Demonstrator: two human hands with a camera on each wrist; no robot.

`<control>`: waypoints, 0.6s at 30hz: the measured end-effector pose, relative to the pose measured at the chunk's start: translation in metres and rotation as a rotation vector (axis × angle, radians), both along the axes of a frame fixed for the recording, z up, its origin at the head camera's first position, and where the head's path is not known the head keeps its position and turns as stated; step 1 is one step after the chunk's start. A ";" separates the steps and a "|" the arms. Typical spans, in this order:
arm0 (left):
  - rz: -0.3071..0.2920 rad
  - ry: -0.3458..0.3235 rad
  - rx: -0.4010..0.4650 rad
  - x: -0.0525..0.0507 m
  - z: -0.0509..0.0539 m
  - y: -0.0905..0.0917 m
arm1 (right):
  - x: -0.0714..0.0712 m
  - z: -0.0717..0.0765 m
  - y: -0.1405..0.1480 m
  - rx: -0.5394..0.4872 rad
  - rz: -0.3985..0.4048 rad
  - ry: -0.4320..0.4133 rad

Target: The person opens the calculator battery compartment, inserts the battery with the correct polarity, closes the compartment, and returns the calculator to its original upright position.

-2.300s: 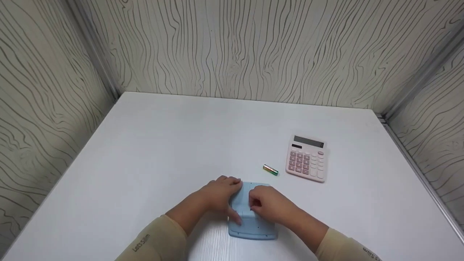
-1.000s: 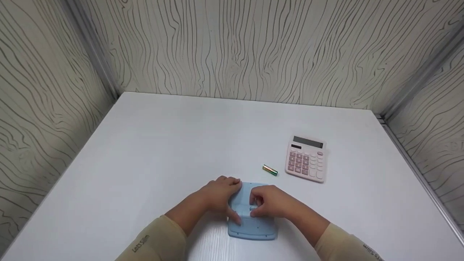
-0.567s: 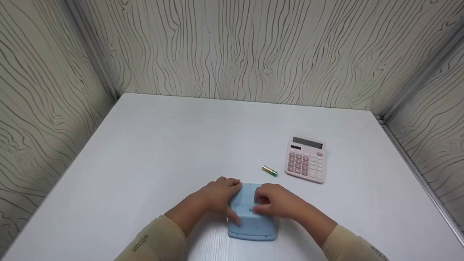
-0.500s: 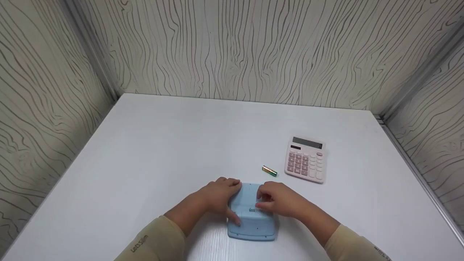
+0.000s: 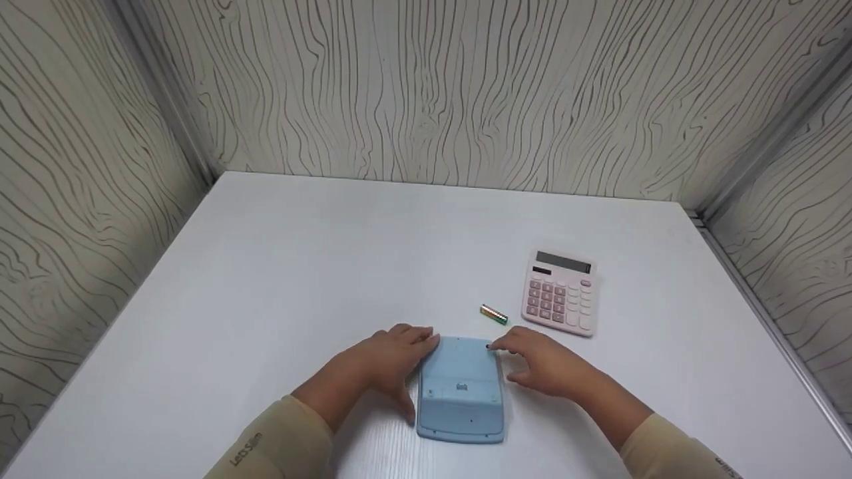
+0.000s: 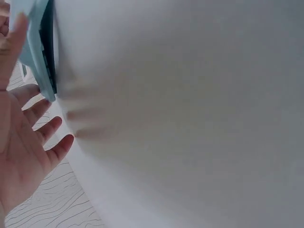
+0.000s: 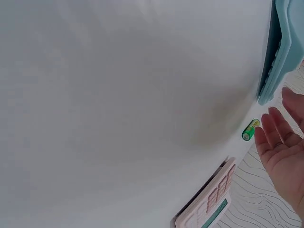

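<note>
A light blue calculator [image 5: 459,369] lies face down near the front edge of the white table, its back with a small latch facing up. Along its left side is the left hand [image 5: 389,359], fingers spread, fingertips at its upper left corner and thumb beside the edge. The right hand [image 5: 549,362] is at its right side, index fingertip by the upper right corner, thumb off the edge. In the left wrist view the left hand [image 6: 23,128] has loosely spread fingers beside the blue calculator [image 6: 38,52]. The right wrist view has the right hand [image 7: 285,152] with relaxed fingers near the blue calculator [image 7: 285,52].
A green and gold battery [image 5: 494,315] lies just beyond the blue calculator's upper right corner. A pink calculator [image 5: 559,293] lies face up farther right. Wood-grain patterned panels [image 5: 426,93] stand behind and at both sides of the white table [image 5: 319,253].
The right hand has moved right from the middle of the blue calculator's back, uncovering the latch. The left thumb has come off the back to the left edge, and the left hand has shifted slightly left.
</note>
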State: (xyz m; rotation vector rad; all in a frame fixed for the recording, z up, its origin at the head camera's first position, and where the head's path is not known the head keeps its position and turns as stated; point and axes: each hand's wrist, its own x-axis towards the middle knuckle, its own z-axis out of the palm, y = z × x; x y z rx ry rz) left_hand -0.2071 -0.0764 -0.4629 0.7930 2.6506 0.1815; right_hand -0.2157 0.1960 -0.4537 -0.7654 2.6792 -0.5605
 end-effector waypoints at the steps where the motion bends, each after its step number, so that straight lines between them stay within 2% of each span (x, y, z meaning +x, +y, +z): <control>1: -0.007 0.018 -0.004 0.000 -0.001 0.000 | 0.000 -0.002 0.001 0.013 0.019 0.015; 6: -0.079 0.116 0.001 -0.001 -0.004 0.001 | 0.003 -0.011 0.003 0.039 0.073 0.059; 12: -0.191 0.212 -0.007 -0.002 -0.004 0.001 | 0.006 -0.018 -0.001 0.067 0.061 0.060; 18: -0.197 0.220 -0.003 -0.002 -0.004 0.002 | 0.007 -0.019 -0.005 0.094 0.090 0.074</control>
